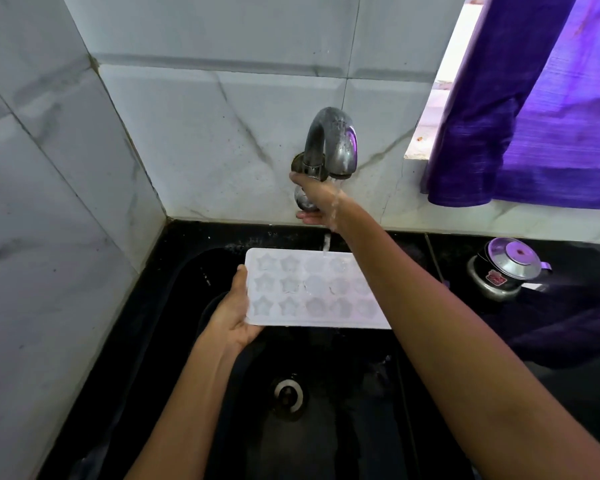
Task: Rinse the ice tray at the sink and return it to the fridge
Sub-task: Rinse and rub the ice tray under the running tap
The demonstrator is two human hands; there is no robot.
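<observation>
Ice tray, white with star-shaped moulds, is held face up over the black sink, just below the tap. The left hand has its grip closed on the tray's left short edge, thumb on top and fingers underneath. The right hand reaches up behind the spout, its grip curled round the tap knob. A thin stream of water runs past that wrist and lands at the tray's far edge. Held by one end only, the tray could tip as the moulds fill, or slip from wet fingers into the basin. The right forearm crosses over the tray's right end and hides it. Right of the tap, a small steel pot sits on the dark table, and a purple curtain hangs above.
</observation>
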